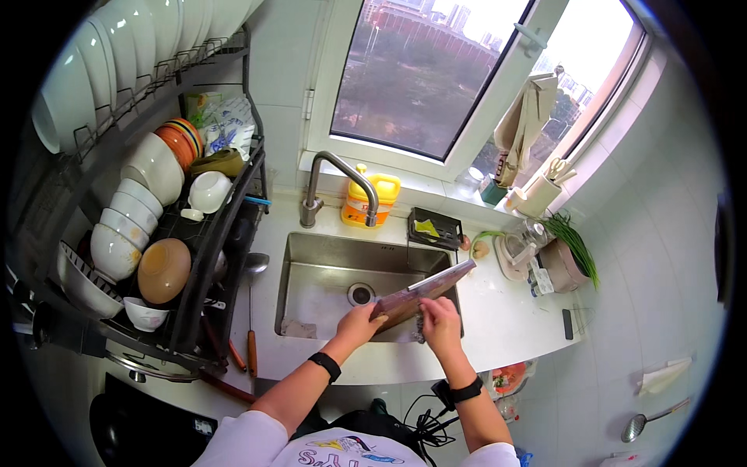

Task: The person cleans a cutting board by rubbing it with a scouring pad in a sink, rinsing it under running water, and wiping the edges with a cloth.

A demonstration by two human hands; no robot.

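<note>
My left hand (357,326) grips the near left end of a dark reddish-brown wooden board (402,305), which looks like a cutting board. A pale metallic strip runs along the board's upper edge. It is held tilted over the stainless steel sink (320,248), its far end reaching past the sink's right rim. My right hand (440,327) is closed against the board's near face. From under its fingers shows a grey, mesh-like scourer (419,330), mostly hidden. A grey-beige cloth (299,328) lies in the sink's near left corner.
A curved faucet (344,163) rises behind the sink, beside a yellow jug (372,198). A black caddy (435,227) stands at the back right. On the left is a dish rack (198,280) with bowls, near a long-handled ladle (251,309). Green onions (569,242) lie at right.
</note>
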